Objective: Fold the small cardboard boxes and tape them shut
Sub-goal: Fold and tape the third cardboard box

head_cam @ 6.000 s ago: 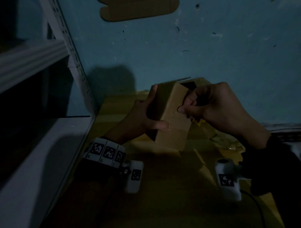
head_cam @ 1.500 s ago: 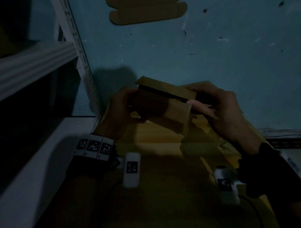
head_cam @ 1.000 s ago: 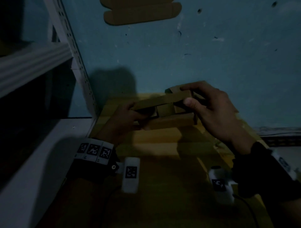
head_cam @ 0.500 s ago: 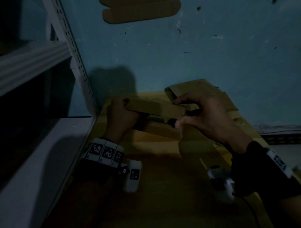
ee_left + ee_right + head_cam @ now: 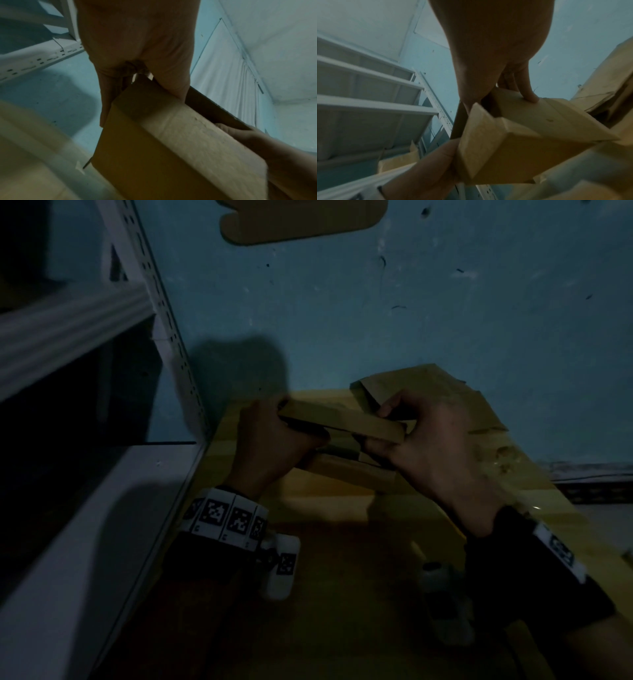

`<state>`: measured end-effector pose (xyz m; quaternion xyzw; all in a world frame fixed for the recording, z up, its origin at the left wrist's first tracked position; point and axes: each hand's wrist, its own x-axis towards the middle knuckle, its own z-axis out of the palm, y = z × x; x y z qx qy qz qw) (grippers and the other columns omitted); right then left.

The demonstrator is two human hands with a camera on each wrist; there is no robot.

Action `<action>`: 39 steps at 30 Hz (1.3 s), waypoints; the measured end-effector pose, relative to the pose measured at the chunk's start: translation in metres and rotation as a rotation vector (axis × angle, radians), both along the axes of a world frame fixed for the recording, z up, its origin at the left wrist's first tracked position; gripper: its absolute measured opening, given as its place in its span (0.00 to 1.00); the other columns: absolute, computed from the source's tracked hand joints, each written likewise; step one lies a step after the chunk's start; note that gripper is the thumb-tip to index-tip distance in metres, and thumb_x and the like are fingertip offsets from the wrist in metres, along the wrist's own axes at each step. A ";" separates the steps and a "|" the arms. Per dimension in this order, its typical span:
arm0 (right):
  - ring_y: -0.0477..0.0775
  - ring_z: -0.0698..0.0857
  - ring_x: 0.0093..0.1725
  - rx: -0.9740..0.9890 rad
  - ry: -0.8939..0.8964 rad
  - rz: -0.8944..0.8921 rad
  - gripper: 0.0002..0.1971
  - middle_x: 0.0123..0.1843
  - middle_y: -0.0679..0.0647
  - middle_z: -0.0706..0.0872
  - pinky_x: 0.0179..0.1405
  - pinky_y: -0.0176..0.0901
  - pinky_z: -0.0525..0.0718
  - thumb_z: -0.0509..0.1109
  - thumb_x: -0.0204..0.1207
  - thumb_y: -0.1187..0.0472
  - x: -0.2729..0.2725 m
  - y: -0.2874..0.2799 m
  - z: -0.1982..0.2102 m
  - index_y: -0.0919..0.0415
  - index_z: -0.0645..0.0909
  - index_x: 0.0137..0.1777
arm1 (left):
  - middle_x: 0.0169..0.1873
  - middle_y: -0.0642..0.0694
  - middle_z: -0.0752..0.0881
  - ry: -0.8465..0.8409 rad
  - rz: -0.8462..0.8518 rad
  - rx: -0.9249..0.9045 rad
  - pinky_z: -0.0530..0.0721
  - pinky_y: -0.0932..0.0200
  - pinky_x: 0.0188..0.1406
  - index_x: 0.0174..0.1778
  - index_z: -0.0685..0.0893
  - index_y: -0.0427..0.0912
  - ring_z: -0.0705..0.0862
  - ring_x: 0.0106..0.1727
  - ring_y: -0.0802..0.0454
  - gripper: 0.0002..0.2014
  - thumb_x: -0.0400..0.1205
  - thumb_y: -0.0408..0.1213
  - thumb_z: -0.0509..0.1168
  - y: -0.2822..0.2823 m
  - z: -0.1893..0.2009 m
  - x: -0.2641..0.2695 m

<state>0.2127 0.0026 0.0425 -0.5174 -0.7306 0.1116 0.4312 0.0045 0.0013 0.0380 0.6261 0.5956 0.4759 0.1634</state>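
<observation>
A small brown cardboard box [image 5: 342, 422] is held low over the yellow cardboard-covered table [image 5: 325, 501], its top flap lying across both hands. My left hand [image 5: 274, 446] grips its left end, thumb on the near side [image 5: 178, 83] and fingers behind. My right hand [image 5: 421, 440] pinches the right end of the flap between thumb and fingers; in the right wrist view a fingertip [image 5: 530, 97] presses on the box [image 5: 522, 135]. The box's inside is hidden.
A stack of flat cardboard blanks [image 5: 428, 392] leans at the table's back right. A white metal shelf rack [image 5: 113, 344] stands close on the left. The blue wall [image 5: 376, 320] is right behind, with a cardboard piece [image 5: 301, 220] hanging high on it.
The box was upright and raised 6 s ago; both hands have since turned it on its side, lowered it toward the table, and the top flap has come down over it.
</observation>
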 end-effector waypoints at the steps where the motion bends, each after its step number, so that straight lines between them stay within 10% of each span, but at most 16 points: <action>1: 0.50 0.89 0.45 -0.006 0.004 -0.006 0.19 0.45 0.51 0.90 0.41 0.52 0.89 0.86 0.63 0.47 -0.001 -0.001 0.000 0.54 0.84 0.47 | 0.32 0.53 0.87 0.012 -0.003 -0.005 0.86 0.54 0.32 0.37 0.86 0.51 0.86 0.35 0.58 0.18 0.57 0.55 0.76 0.001 0.000 -0.001; 13: 0.58 0.89 0.28 -0.199 0.128 0.055 0.10 0.35 0.55 0.89 0.24 0.58 0.87 0.81 0.66 0.61 0.009 -0.001 0.008 0.56 0.83 0.43 | 0.38 0.36 0.91 -0.042 -0.158 -0.122 0.91 0.42 0.37 0.41 0.90 0.33 0.90 0.39 0.44 0.16 0.65 0.42 0.77 -0.005 0.009 -0.004; 22: 0.63 0.88 0.30 -0.186 0.200 0.228 0.13 0.38 0.58 0.90 0.28 0.54 0.88 0.76 0.64 0.60 0.030 0.005 0.009 0.60 0.88 0.49 | 0.43 0.30 0.88 -0.201 -0.258 -0.194 0.83 0.68 0.26 0.48 0.88 0.28 0.87 0.32 0.59 0.07 0.78 0.21 0.66 -0.009 0.015 -0.005; 28: 0.55 0.88 0.61 -0.182 0.242 0.381 0.26 0.59 0.54 0.91 0.58 0.61 0.88 0.68 0.60 0.51 0.042 0.009 0.007 0.56 0.91 0.58 | 0.46 0.24 0.88 -0.242 -0.251 -0.158 0.87 0.62 0.30 0.47 0.89 0.29 0.88 0.37 0.49 0.07 0.77 0.25 0.68 -0.011 0.021 -0.018; 34: 0.61 0.89 0.60 -0.126 0.296 0.464 0.26 0.58 0.59 0.92 0.58 0.66 0.88 0.65 0.64 0.57 0.040 0.012 0.003 0.63 0.90 0.60 | 0.41 0.29 0.90 -0.274 -0.253 -0.092 0.89 0.57 0.39 0.46 0.90 0.30 0.90 0.42 0.39 0.13 0.76 0.38 0.72 -0.012 0.029 -0.024; 39: 0.50 0.90 0.49 -0.155 0.575 0.538 0.18 0.45 0.46 0.93 0.48 0.43 0.86 0.61 0.71 0.59 0.035 0.011 0.004 0.45 0.93 0.44 | 0.54 0.47 0.91 -0.352 -0.313 -0.028 0.89 0.58 0.50 0.66 0.85 0.44 0.90 0.54 0.54 0.23 0.75 0.47 0.70 -0.014 0.034 -0.024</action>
